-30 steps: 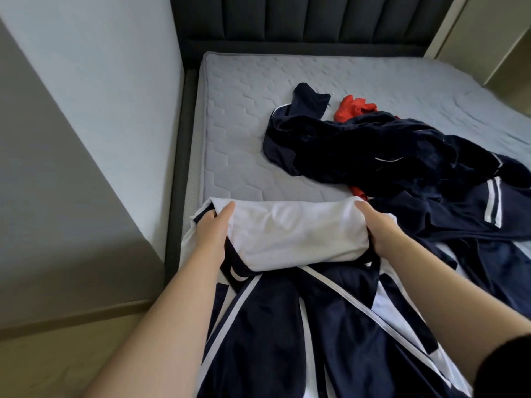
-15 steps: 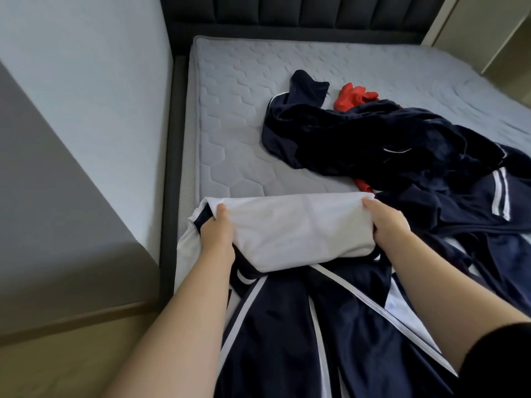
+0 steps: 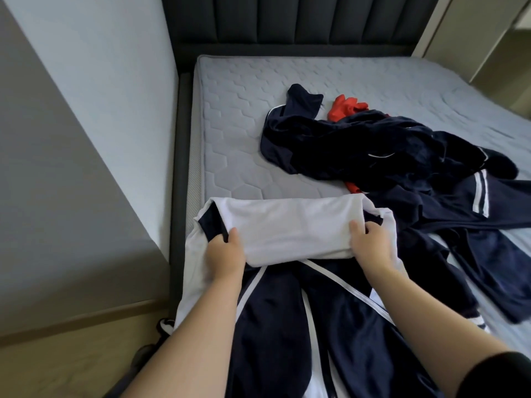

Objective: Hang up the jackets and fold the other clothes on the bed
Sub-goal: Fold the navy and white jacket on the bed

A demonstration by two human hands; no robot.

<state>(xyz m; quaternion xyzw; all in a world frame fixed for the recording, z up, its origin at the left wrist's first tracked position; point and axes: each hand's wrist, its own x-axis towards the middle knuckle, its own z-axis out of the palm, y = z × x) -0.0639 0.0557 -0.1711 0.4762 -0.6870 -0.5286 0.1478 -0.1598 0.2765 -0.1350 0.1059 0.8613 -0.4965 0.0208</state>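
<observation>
The navy jacket (image 3: 287, 334) with white stripes lies at the near edge of the bed (image 3: 238, 145), close to its near left corner. Its upper part is turned over, so a white fold (image 3: 290, 225) lies across it from left to right.

The left hand (image 3: 227, 254) grips the left end of this fold: the thumb is on top of the white cloth and the fingers go under it, beside the dark collar. The right hand (image 3: 370, 242) holds the right end with bent fingers pressed into the cloth; it is a little blurred.

Half a second ago both hands were at the far edge of the fold. Now they are at its near edge, closer to the person, and the far edge of the fold rests on the mattress. The fold also looks flatter and wider than before.

A pile (image 3: 373, 150) of dark navy clothes lies behind the jacket, toward the right side of the bed, as it did earlier. A red cloth (image 3: 343, 109) shows at the far side of the pile. The dark headboard (image 3: 287, 21) stands at the far edge.
</observation>
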